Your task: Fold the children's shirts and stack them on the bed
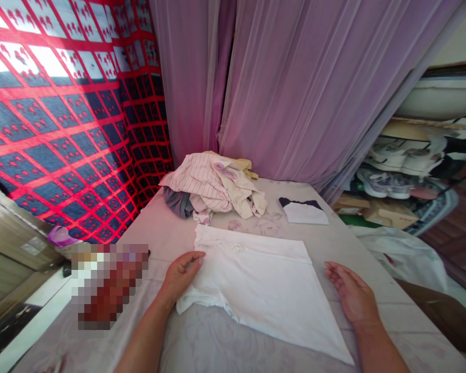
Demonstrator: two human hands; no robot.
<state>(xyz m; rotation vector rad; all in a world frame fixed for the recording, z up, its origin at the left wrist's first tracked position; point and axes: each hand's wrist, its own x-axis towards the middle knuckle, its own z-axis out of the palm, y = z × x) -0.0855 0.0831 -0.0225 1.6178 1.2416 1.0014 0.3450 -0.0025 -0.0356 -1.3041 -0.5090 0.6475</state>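
White shorts [264,274] with a drawstring at the waistband lie spread flat on the bed [202,342], waistband toward the far side. At their left edge is my left hand [181,274], its fingers bent and thumb apart, fingertips at the fabric without a visible grip. My right hand [351,292] hovers off the right side of the shorts, fingers stretched out and holding nothing. Beyond the waistband, to the right, sits a small folded white and dark garment [305,211].
A heap of clothes [209,181], pink striped and beige on top, stands at the far end before a purple curtain [295,93]. Shoes [388,182] and boxes fill a rack at right. A red-patterned cloth [70,119] hangs at left; something pixelated [108,290] lies below it.
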